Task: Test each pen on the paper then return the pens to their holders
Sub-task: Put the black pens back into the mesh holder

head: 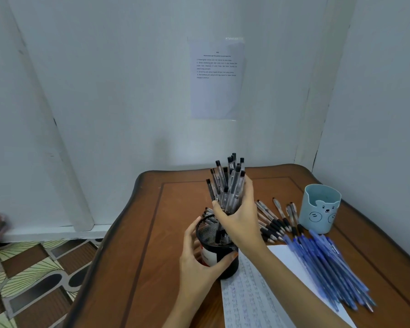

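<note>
Pens with clear bodies and black caps (pixel 227 185) stand in a big bunch in the right hand (pixel 238 218). The fingers and thumb curl tight around the low part of the bunch, and the caps point up. The bunch is just above the black mesh pen holder (pixel 231 265), and its low ends reach to about the holder's mouth. I cannot tell if the tips touch the bottom.

The left hand (pixel 199 254) wraps around the left side of the holder, with the thumb on the front, and keeps it in place. The holder stands near the middle of the brown wooden table (pixel 175 209). A few more dark pens poke out at its far left rim.

To the right, a row of pens with black grips (pixel 273 221) lies flat on the table. Right of them, at the far side, stands a light blue bear cup (pixel 320 214). Nearer on the right, a pile of blue pens (pixel 327 268) lies partly on the paper (pixel 246 292). The paper is full of little scribbles, so I think a lot of testing is done.

The step looks like putting the black-capped pens back in their holder. Next, the right hand needs to go straight down so all the ends slip inside the rim, then let go. The left hand should keep the holder steady, or it may tip. The other two piles are not yet in a holder.

A printed sheet (pixel 216 79) is stuck on the far wall.
</note>
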Demonstrator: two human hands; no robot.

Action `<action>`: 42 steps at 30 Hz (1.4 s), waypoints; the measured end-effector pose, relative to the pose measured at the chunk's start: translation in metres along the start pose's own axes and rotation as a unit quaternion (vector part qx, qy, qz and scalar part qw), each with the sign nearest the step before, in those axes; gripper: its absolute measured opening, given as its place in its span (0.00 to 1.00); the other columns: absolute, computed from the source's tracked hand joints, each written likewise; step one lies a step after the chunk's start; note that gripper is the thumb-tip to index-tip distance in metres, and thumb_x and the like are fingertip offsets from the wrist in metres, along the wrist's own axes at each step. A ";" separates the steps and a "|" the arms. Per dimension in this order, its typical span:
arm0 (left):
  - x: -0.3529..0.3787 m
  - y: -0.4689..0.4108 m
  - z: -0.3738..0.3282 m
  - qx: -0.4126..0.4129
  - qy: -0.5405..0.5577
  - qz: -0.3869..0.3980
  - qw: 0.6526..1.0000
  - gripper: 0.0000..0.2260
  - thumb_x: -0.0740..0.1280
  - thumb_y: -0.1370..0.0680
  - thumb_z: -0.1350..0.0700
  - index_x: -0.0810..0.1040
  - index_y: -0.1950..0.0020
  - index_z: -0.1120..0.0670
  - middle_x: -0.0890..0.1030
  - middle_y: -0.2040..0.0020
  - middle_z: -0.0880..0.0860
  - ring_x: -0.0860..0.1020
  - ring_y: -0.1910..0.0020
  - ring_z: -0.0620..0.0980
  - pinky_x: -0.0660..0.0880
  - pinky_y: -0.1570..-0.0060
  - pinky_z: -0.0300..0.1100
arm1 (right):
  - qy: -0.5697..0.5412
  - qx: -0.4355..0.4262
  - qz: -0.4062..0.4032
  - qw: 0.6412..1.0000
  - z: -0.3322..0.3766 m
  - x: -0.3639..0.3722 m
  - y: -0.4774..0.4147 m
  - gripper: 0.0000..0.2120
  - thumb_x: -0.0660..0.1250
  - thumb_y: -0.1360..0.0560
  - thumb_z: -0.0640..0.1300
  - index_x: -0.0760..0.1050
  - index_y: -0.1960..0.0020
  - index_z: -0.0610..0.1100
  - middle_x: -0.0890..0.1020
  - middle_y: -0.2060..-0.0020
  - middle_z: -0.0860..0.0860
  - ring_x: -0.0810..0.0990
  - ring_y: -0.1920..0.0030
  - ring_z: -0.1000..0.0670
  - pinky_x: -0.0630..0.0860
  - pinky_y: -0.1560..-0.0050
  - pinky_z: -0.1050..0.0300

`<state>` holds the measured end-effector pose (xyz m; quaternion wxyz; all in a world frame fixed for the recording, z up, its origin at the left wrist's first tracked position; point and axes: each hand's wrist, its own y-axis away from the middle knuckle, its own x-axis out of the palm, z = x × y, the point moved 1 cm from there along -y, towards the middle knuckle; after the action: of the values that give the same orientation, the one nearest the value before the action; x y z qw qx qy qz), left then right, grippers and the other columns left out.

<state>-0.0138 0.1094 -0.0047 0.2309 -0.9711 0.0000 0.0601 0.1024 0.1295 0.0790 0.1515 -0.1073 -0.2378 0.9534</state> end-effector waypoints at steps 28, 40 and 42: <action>0.001 0.000 0.002 -0.004 -0.008 0.015 1.000 0.41 0.82 0.38 0.51 0.65 0.30 0.41 0.72 0.36 0.34 0.72 0.37 0.37 0.73 0.42 0.35 | -0.024 0.067 0.029 0.997 -0.004 -0.001 -0.018 0.23 0.78 0.32 0.45 0.72 0.42 0.48 0.82 0.52 0.53 0.82 0.50 0.54 0.80 0.46 0.55; 0.001 0.000 0.007 -0.030 -0.009 0.009 0.999 0.41 0.82 0.39 0.47 0.64 0.31 0.39 0.73 0.39 0.31 0.72 0.39 0.33 0.72 0.44 0.30 | -0.045 -0.006 0.032 0.998 -0.014 0.001 -0.021 0.29 0.68 0.29 0.31 0.64 0.36 0.53 0.82 0.58 0.50 0.81 0.51 0.49 0.74 0.38 0.44; 0.002 0.000 0.008 -0.036 -0.005 0.009 0.999 0.42 0.82 0.39 0.47 0.64 0.31 0.40 0.73 0.40 0.31 0.72 0.39 0.33 0.71 0.46 0.28 | -0.048 -0.014 0.036 0.998 -0.012 -0.002 -0.020 0.27 0.66 0.28 0.30 0.67 0.35 0.52 0.82 0.59 0.50 0.81 0.51 0.49 0.75 0.39 0.44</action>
<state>-0.0130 0.1129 -0.0121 0.1955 -0.9784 0.0057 0.0674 0.1124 0.1504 0.0789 0.1036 -0.0719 -0.2540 0.9589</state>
